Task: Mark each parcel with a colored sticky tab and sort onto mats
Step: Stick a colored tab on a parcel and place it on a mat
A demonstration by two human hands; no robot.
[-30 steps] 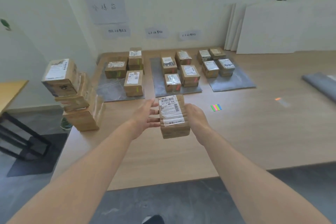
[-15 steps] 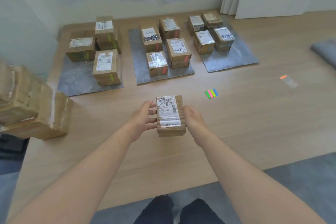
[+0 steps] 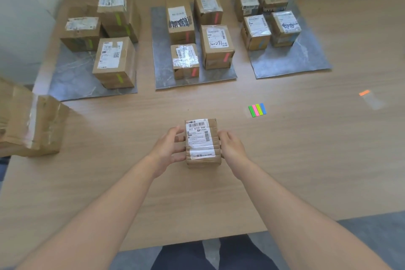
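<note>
Gripped at its sides by the curled fingers of the left hand [image 3: 168, 149] and right hand [image 3: 232, 149], the untabbed labelled parcel [image 3: 202, 142] has come down to the near table [image 3: 306, 160], near the sticky tabs [image 3: 257, 110], seemingly ready for marking.

Your 2 forearms [image 3: 105, 208] are bare from elbow to wrist, and your left hand [image 3: 168, 149] and right hand [image 3: 232, 149] are bare too. At the bottom of the view, your 2 legs are in dark navy trousers [image 3: 179, 257].
</note>
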